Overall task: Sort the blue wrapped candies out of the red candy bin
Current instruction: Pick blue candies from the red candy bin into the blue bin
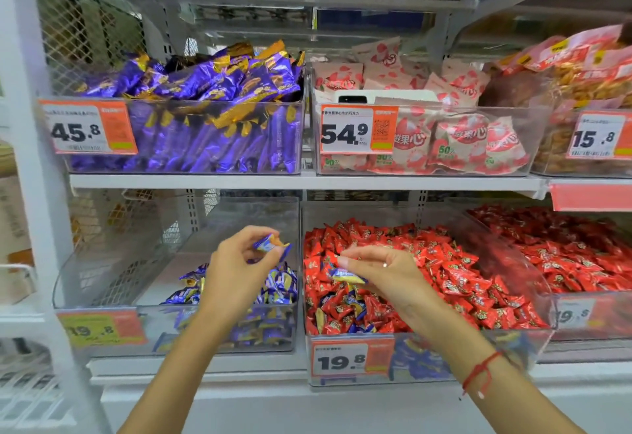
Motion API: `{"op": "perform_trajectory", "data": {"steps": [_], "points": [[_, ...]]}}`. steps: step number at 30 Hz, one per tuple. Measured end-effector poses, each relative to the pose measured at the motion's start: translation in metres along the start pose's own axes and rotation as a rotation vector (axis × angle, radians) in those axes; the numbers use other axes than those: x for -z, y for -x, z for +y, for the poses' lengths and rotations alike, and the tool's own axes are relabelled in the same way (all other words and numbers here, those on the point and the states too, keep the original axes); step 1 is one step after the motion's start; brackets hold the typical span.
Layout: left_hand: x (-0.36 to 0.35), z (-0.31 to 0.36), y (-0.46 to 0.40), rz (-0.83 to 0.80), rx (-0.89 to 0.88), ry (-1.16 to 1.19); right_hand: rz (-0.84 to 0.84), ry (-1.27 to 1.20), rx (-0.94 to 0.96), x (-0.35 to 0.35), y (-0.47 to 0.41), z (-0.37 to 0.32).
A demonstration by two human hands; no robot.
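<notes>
I took the clear, hard-walled plastic bin heaped with red foil candies (427, 214) as my landmark. It sat on the lower shelf, its glossy, crinkled red wrappers piled high, with blue and yellow wrappers mixed in along its front edge. Just left of it stood a second clear plastic bin (102, 283), far less full, holding a low pile of blue-and-gold wrapped candies (278, 285).

I judged the sorting was mid-way: one piece in transfer, another just lifted.

My left hand (236, 269) was over that left bin, fingers curled, pinching a small blue foil candy with a gold end (270, 244) at the fingertips. My right hand (383, 273) hung over the red bin's front left corner, thumb and forefinger nipped on another blue wrapped candy (347, 276), the other fingers loosely spread.

Next, I reckoned, the left pinch needed loosening over the blue pile, and the right hand needed carrying leftward across the shared wall.
</notes>
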State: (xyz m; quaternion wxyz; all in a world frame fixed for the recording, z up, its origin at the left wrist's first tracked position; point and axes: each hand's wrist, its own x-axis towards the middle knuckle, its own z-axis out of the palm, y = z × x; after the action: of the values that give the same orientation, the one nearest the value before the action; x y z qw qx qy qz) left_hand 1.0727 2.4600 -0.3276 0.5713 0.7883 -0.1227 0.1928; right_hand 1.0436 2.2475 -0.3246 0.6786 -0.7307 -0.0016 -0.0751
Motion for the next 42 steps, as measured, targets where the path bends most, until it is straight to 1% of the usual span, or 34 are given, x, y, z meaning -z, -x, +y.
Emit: {"op": "perform_trajectory", "data": {"steps": [3, 5, 6, 8, 10, 12, 14, 16, 18, 20, 24, 27, 29, 33, 34, 36, 38, 40, 42], "points": [[0.019, -0.021, -0.008, 0.064, 0.098, -0.148, 0.092, 0.075, 0.170, -0.030, -0.009, -0.007], [0.022, -0.029, -0.010, 0.088, 0.131, -0.203, 0.130, 0.205, 0.331, -0.056, -0.025, -0.009], [0.022, -0.032, -0.011, 0.089, 0.132, -0.212, 0.118, 0.294, 0.381, -0.068, -0.032, -0.010], [0.021, -0.036, -0.012, 0.063, 0.127, -0.265, 0.017, 0.487, 0.378, -0.085, -0.044, -0.011], [0.019, -0.036, -0.011, 0.039, 0.132, -0.354, -0.043, 0.594, 0.369, -0.090, -0.046, -0.013], [0.016, -0.034, -0.009, 0.050, 0.117, -0.393, -0.029, 0.615, 0.446, -0.084, -0.035, -0.020], [0.011, -0.025, -0.006, 0.088, 0.063, -0.402, -0.043, 0.622, 0.487, -0.071, -0.017, -0.025], [0.002, -0.012, 0.000, 0.126, -0.013, -0.379, -0.043, 0.657, 0.471, -0.049, 0.001, -0.023], [-0.012, 0.003, 0.007, 0.122, -0.099, -0.301, 0.017, 0.672, 0.439, -0.018, 0.011, -0.017], [-0.030, 0.016, 0.015, 0.051, -0.196, -0.234, 0.106, 0.666, 0.402, 0.019, 0.015, -0.013], [-0.066, 0.027, 0.026, -0.181, -0.329, -0.197, 0.317, 0.747, 0.309, 0.093, 0.019, -0.002], [-0.098, 0.031, 0.018, -0.471, -0.382, -0.285, 0.541, 0.897, 0.281, 0.133, 0.023, 0.020], [-0.127, 0.037, 0.005, -0.664, -0.434, -0.394, 0.638, 1.002, 0.306, 0.150, 0.026, 0.037], [-0.197, 0.054, -0.008, -0.934, -0.693, -0.679, 0.625, 1.034, 0.221, 0.165, 0.034, 0.065], [-0.212, 0.054, -0.009, -0.989, -0.727, -0.756, 0.597, 1.042, 0.206, 0.165, 0.034, 0.071], [-0.234, 0.047, -0.008, -1.080, -0.741, -0.867, 0.564, 1.051, 0.199, 0.165, 0.034, 0.077], [-0.244, 0.036, -0.010, -1.113, -0.739, -0.898, 0.560, 1.060, 0.158, 0.167, 0.034, 0.076], [-0.244, 0.027, -0.018, -1.101, -0.719, -0.861, 0.563, 1.053, 0.147, 0.167, 0.034, 0.075], [-0.238, 0.023, -0.028, -1.080, -0.701, -0.879, 0.573, 1.046, 0.169, 0.165, 0.034, 0.074]]}}
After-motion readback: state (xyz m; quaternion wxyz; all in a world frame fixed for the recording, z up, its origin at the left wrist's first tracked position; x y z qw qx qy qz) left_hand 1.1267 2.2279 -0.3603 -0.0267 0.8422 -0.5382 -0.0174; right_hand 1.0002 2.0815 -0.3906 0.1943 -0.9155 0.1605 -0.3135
